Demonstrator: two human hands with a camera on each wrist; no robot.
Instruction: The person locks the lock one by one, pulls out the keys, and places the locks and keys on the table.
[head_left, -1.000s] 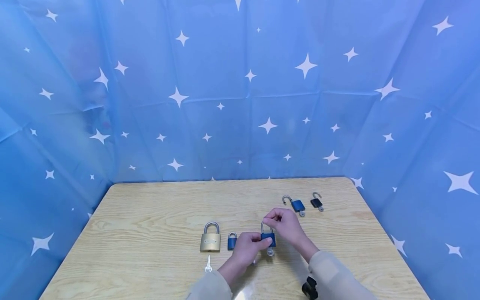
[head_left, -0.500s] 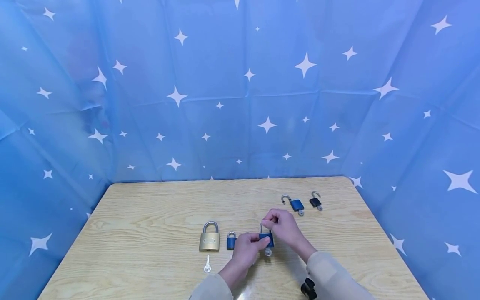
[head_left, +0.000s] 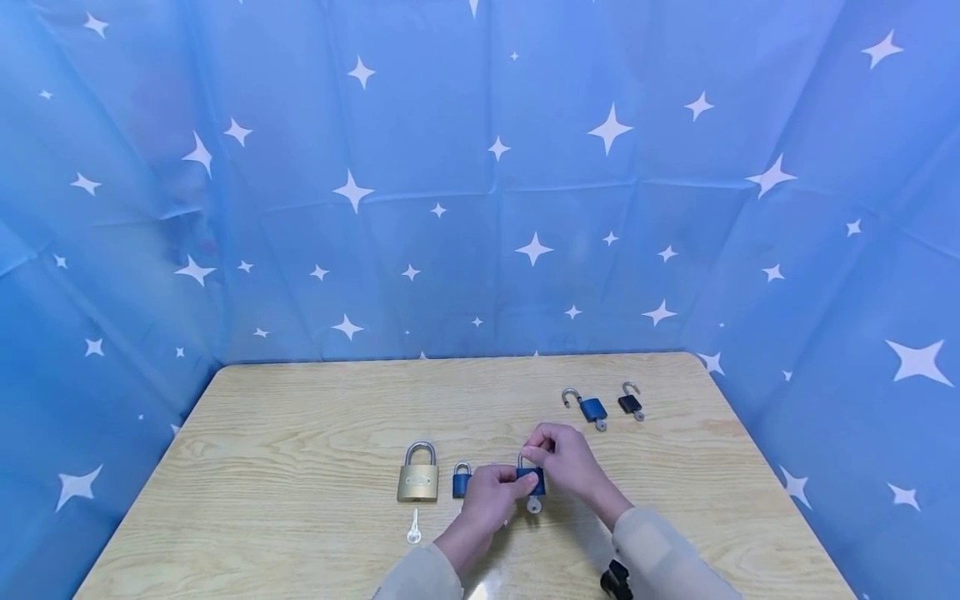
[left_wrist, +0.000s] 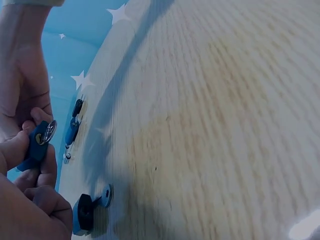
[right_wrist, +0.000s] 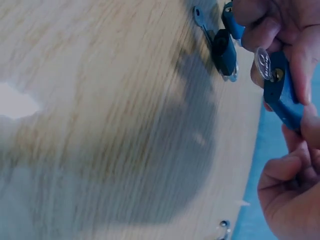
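A dark blue padlock (head_left: pixel 530 481) is lifted off the table between both hands. Its body is gripped between thumb and fingers of my left hand (head_left: pixel 487 500). My right hand (head_left: pixel 566 462) pinches the shackle (head_left: pixel 521 461) at the top, covering most of it. A round-headed key (left_wrist: pixel 49 131) sits in the keyhole on the underside, as the left wrist view shows. Beside my left hand stands a smaller blue padlock (head_left: pixel 462 485) with its shackle down. In the right wrist view, a dark padlock (right_wrist: pixel 223 52) with a key (right_wrist: pixel 199 17) lies below the hands.
A large brass padlock (head_left: pixel 417 483) lies to the left, with a loose key (head_left: pixel 413 527) in front of it. Back right lie a blue padlock (head_left: pixel 593 409) and a black padlock (head_left: pixel 630 403), both with shackles swung out and keys in. A starry blue curtain (head_left: pixel 450 208) encloses the wooden table (head_left: pixel 262 467).
My right hand has come down slightly, closer to the padlock's body, and less of the shackle shows. My left hand keeps its grip on the body.
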